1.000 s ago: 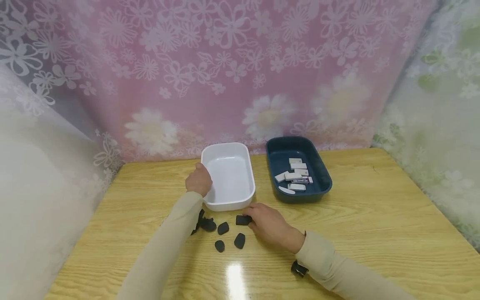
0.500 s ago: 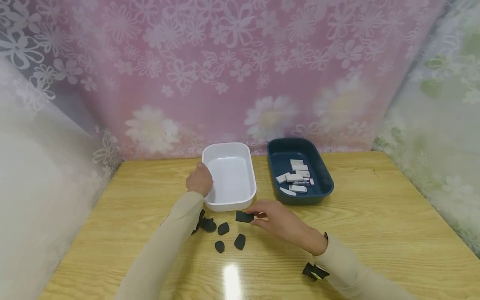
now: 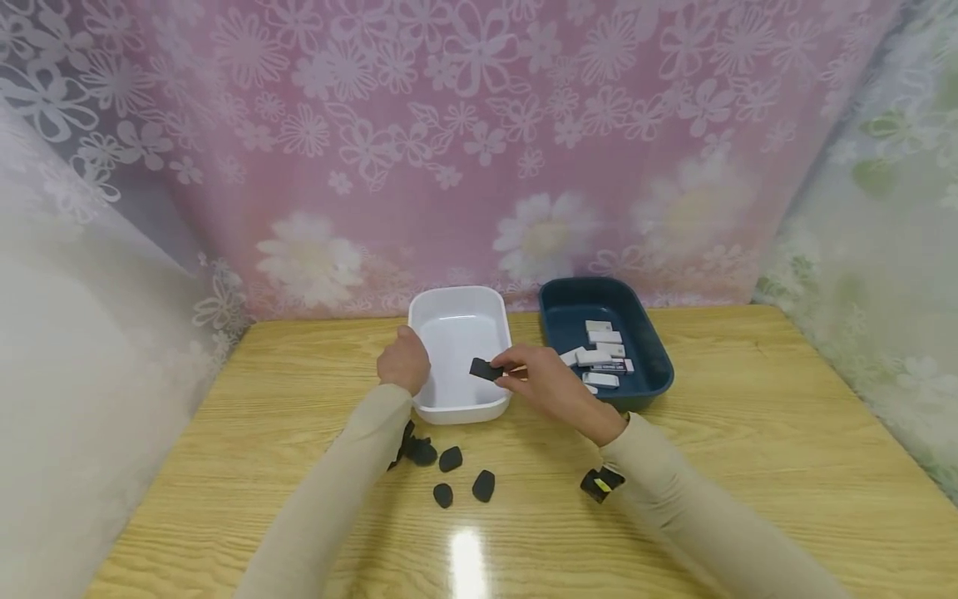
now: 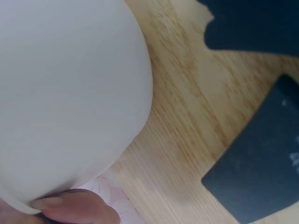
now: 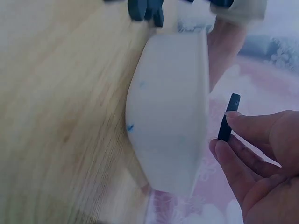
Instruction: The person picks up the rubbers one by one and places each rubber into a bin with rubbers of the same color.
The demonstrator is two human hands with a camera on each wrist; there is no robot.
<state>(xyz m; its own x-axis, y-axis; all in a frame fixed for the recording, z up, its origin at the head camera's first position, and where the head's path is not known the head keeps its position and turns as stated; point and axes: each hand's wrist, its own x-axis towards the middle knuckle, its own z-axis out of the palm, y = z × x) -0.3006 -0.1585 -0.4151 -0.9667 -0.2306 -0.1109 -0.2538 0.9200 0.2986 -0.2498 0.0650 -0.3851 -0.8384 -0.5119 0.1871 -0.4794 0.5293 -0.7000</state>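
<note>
My left hand [image 3: 404, 363] grips the left rim of a white plastic tub [image 3: 461, 413]; its thumb presses the rim in the left wrist view. My right hand [image 3: 550, 383] pinches a flat black rectangular piece [image 3: 485, 369] between thumb and fingertips. That piece overlaps the tub's inside in the head view, and in the right wrist view the piece [image 5: 229, 117] stands thin and edge-on beyond the rim of the tub [image 5: 168, 112]. On the table in front of the tub lie several more black pieces [image 3: 451, 459], rounded or angular and flat.
A dark blue tub [image 3: 659, 374] stands right of the white one, partly behind my right hand. Several small white blocks [image 3: 604, 337] lie in it, one with a printed sleeve. Flowered cloth [image 3: 479, 166] hangs behind the wooden table [image 3: 748, 433]. Both wrists wear black straps.
My right hand has lifted the black rectangular piece off the table and carried it up and forward over the white tub. My left hand keeps its grip on the rim.
</note>
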